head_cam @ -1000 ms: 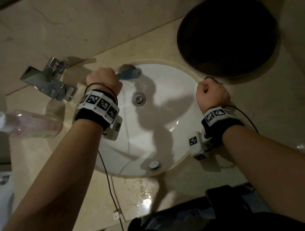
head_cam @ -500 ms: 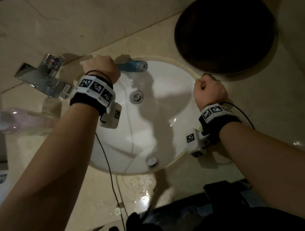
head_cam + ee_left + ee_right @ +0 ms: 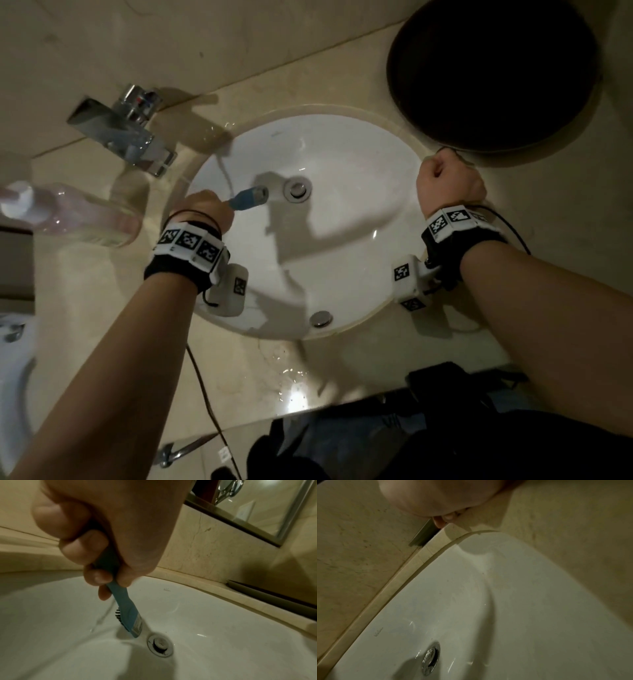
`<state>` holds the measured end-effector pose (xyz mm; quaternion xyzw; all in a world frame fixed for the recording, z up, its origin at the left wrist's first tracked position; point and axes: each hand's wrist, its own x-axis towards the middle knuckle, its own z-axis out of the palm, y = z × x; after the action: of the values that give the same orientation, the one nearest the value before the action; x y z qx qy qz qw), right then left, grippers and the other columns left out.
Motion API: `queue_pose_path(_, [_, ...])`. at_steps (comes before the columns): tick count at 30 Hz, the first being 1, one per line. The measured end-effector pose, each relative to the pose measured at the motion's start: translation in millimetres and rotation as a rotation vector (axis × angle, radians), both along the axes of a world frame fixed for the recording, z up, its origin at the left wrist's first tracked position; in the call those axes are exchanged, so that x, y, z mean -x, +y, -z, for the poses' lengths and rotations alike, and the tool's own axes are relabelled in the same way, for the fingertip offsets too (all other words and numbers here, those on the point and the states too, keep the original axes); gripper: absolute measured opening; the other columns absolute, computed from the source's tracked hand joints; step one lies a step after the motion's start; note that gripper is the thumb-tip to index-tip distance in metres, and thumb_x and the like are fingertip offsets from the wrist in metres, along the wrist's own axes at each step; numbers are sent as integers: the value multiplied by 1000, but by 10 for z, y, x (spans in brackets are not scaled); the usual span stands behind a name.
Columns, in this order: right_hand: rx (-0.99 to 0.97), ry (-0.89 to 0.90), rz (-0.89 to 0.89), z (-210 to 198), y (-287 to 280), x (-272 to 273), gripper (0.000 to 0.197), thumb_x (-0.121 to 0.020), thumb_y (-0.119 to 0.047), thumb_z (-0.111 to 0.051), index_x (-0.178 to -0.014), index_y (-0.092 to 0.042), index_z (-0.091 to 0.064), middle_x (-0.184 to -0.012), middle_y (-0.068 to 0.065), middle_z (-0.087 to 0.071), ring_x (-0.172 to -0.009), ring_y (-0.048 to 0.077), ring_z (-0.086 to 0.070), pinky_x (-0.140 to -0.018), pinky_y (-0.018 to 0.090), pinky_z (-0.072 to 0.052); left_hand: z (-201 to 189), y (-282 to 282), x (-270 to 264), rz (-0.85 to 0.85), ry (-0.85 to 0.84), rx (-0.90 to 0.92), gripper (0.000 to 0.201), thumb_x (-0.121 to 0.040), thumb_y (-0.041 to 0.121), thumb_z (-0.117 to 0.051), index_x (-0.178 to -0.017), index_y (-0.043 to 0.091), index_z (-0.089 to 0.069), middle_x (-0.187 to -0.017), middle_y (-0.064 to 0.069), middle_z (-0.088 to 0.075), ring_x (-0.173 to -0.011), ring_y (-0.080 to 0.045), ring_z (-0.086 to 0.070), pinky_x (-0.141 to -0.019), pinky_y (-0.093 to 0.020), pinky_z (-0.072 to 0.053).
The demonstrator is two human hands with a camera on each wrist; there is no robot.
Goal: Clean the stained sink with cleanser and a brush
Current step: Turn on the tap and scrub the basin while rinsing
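Beige marble table (image 3: 565, 212), wet patch glinting at its near edge (image 3: 291, 387). Matching marble wall (image 3: 171, 44) behind, with a hairline crack visible from the left wrist view. Metal-framed mirror (image 3: 281, 524) mounted above the wall. Dark round tray (image 3: 493, 68) on the table at far right. Light dim and warm, throwing hard shadows.

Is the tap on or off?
On: a thin stream of water falls into the sink beside the brush in the left wrist view.
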<state>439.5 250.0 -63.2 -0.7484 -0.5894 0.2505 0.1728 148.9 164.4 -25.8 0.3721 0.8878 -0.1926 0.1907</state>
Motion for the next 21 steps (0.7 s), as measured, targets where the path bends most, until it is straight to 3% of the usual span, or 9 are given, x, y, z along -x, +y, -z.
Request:
queue_pose_path(4, [-15, 0, -3, -10, -5, 2, 29, -92, -27, -35, -100, -10, -57, -102, 22, -62, -95, 38, -56, -68, 34, -32, -67, -208, 99, -59, 15, -76, 47, -101, 34, -28, -121, 0, -53, -127, -23, -54, -114, -37, -53, -92, -39, -42])
queue_pose_path(9, [27, 14, -7, -54, 0, 14, 32, -94, -26, -32, -104, -7, -55, -105, 25, -60, -97, 40, -56, -72, 37, -38, -164, -406, 268, 17, 144, -89, 39, -101, 26, -30, -111, 3, -59, -111, -19, -63, -101, -34, -59, -79, -36, -43])
queue_pose_path(15, [39, -9, -27, -49, -13, 18, 34, -95, -27, -30, -106, -6, -55, -105, 25, -60, -97, 40, -56, -71, 35, -33, -243, -415, 341, 112, 187, -67, 37, -100, 28, -35, -107, 1, -60, -109, -18, -63, -102, -35, -59, -90, -42, -48])
queue_pose_path(19, [60, 4, -45, -75, 27, -13, 34, -95, -25, -30, -108, -6, -55, -109, 26, -59, -100, 41, -54, -79, 39, -40, -412, -177, 24, 400, 317, 13, 27, -100, 19, -38, -110, 7, -61, -113, -11, -63, -107, -30, -59, -83, -37, -46])
queue_pose_path(21, [64, 8, -56, -72, 52, -33, 33, -95, -24, -31, -108, -7, -55, -108, 26, -59, -99, 41, -54, -77, 38, -39, -466, 59, -163, 493, 300, 30, 27, -99, 13, -41, -114, 5, -61, -118, -14, -61, -112, -31, -58, -89, -40, -46])
